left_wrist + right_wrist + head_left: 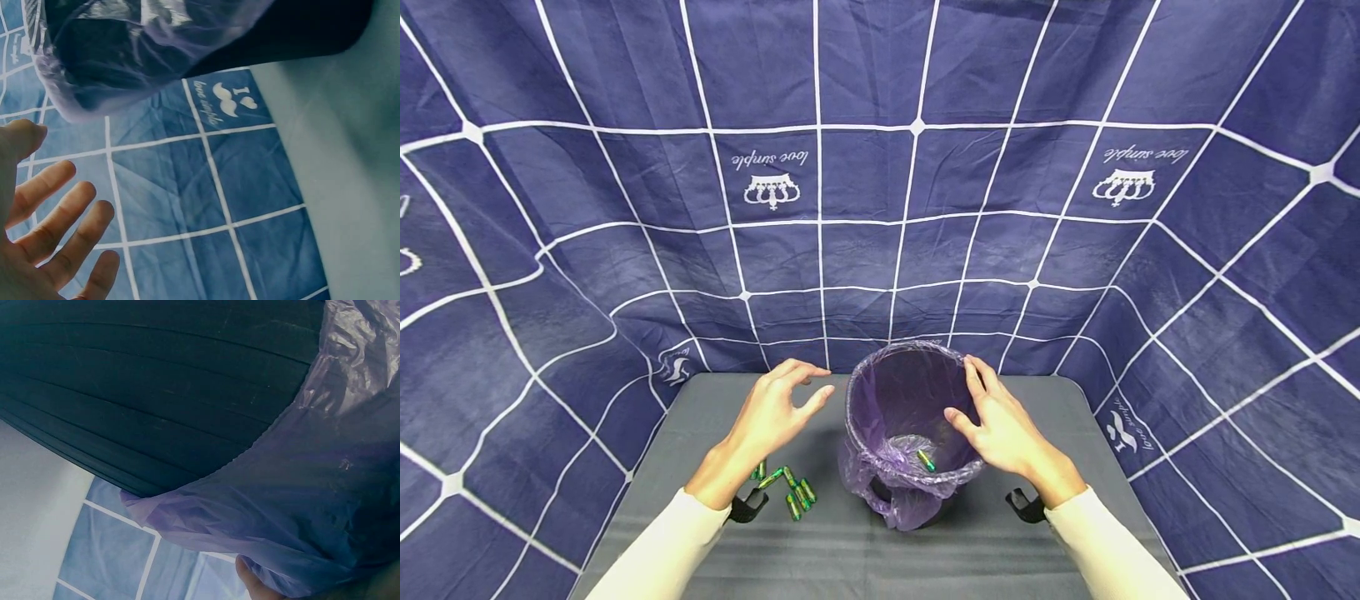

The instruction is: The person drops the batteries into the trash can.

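A dark bin lined with a purple plastic bag stands upright at the middle in the head view, the bag folded out over its rim. One small green-and-yellow battery lies at the bottom, inside the bag. My right hand rests at the bin's right rim, fingers along the bagged edge and thumb over the opening. In the right wrist view, a fingertip shows against the bag. To the left of the bin, my left hand is held in the air, fingers spread apart and holding nothing.
Several green-and-yellow batteries lie on the grey table, left of the bin and beside the left wrist. A blue cloth with white lines hangs behind the table and along both sides. Black straps are on both wrists.
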Tool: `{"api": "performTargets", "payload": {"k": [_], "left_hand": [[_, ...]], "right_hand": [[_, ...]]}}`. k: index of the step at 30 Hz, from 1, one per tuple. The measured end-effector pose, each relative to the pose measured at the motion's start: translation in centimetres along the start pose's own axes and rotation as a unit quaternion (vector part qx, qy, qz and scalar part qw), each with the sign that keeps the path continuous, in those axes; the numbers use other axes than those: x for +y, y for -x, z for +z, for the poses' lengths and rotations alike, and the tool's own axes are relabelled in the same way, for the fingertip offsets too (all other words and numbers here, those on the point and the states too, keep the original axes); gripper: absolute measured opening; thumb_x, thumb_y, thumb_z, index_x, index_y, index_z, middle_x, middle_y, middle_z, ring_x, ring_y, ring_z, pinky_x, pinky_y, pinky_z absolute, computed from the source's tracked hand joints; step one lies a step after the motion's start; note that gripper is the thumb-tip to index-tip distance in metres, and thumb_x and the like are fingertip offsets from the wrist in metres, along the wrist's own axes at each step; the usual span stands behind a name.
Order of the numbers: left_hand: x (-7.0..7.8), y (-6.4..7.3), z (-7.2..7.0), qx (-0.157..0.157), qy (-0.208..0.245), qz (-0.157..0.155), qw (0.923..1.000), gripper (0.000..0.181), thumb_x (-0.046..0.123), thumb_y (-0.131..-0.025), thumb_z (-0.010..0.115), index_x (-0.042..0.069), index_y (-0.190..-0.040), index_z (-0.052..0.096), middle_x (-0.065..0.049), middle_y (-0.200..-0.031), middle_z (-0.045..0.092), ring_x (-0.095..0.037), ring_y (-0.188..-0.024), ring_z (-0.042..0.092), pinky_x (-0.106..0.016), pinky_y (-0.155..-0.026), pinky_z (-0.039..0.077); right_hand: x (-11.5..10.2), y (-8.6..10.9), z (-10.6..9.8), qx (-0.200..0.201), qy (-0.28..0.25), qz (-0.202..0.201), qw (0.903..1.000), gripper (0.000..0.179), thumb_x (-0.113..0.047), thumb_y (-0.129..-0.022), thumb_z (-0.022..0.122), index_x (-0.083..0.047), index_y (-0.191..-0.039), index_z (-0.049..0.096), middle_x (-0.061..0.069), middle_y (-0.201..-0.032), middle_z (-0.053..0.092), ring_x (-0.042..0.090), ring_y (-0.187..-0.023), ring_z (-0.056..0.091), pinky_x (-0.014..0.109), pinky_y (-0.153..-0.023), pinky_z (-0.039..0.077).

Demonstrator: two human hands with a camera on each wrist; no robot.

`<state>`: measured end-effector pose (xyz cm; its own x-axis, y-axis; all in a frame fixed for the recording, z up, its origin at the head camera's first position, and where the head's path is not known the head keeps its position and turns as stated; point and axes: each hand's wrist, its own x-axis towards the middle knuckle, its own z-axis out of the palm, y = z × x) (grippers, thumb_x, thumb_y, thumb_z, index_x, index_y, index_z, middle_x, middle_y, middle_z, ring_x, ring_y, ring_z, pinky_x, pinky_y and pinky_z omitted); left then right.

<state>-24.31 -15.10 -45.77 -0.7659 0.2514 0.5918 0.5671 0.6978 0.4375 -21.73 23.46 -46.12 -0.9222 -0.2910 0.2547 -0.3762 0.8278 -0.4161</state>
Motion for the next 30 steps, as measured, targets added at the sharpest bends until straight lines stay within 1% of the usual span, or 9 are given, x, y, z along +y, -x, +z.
{"api": "performTargets", "payload": {"k": [6,12,18,21,26,30], "left_hand": [[-1.0,1.2,0.3,-0.011,-0.016,-0.03,0.9994,0.024,0.026,-0.102,0.092,0.015,-0.123,0.089,-0.003,-0.115,0.085,-0.023,-0.098,0.079,-0.049,-0.087,0.064],[-1.9,2.6,0.9,-0.02,-0.022,-0.049,0.9984,0.025,0.027,-0.103,0.091,0.014,-0.124,0.089,-0.003,-0.116,0.085,-0.022,-0.099,0.079,-0.047,-0.085,0.064],[-2.5,3.8,1.4,-0.024,-0.029,-0.065,0.9972,0.022,0.028,-0.103,0.09,0.018,-0.124,0.089,-0.001,-0.117,0.085,-0.023,-0.099,0.08,-0.047,-0.086,0.065],[-2.9,4.6,1.7,-0.024,-0.028,-0.068,0.997,0.023,0.027,-0.102,0.091,0.017,-0.123,0.089,-0.001,-0.115,0.085,-0.025,-0.1,0.081,-0.047,-0.085,0.065],[-3.5,5.8,2.3,-0.025,-0.027,-0.064,0.9973,0.025,0.025,-0.101,0.092,0.016,-0.124,0.089,-0.004,-0.116,0.086,-0.024,-0.102,0.082,-0.044,-0.083,0.065],[-3.8,6.7,2.8,-0.027,-0.03,-0.062,0.9973,0.025,0.025,-0.1,0.093,0.016,-0.124,0.088,-0.004,-0.117,0.085,-0.025,-0.101,0.082,-0.044,-0.083,0.066]], "right_hand": [[0.1,0.0,0.0,0.003,0.0,0.0,1.0,0.092,-0.04,-0.113,0.072,0.008,-0.18,0.029,0.029,-0.187,0.034,0.055,-0.165,0.05,0.073,-0.13,0.046],[0.1,0.0,0.0,0.004,-0.001,0.0,1.0,0.092,-0.039,-0.113,0.072,0.008,-0.18,0.03,0.029,-0.187,0.034,0.055,-0.165,0.05,0.073,-0.131,0.046],[0.0,0.0,0.1,0.004,-0.003,0.0,1.0,0.091,-0.038,-0.113,0.073,0.008,-0.18,0.03,0.028,-0.187,0.034,0.055,-0.165,0.05,0.073,-0.13,0.046],[-0.1,0.0,0.1,0.004,-0.003,0.0,1.0,0.09,-0.037,-0.114,0.072,0.008,-0.18,0.03,0.029,-0.186,0.034,0.055,-0.165,0.051,0.074,-0.13,0.046],[-0.1,0.0,0.1,0.005,-0.003,0.001,1.0,0.09,-0.037,-0.114,0.072,0.007,-0.18,0.03,0.029,-0.186,0.035,0.056,-0.165,0.05,0.074,-0.13,0.046],[-0.1,0.0,0.1,0.005,-0.004,0.0,1.0,0.09,-0.039,-0.114,0.071,0.007,-0.18,0.031,0.029,-0.186,0.035,0.056,-0.165,0.05,0.074,-0.129,0.046]]}}
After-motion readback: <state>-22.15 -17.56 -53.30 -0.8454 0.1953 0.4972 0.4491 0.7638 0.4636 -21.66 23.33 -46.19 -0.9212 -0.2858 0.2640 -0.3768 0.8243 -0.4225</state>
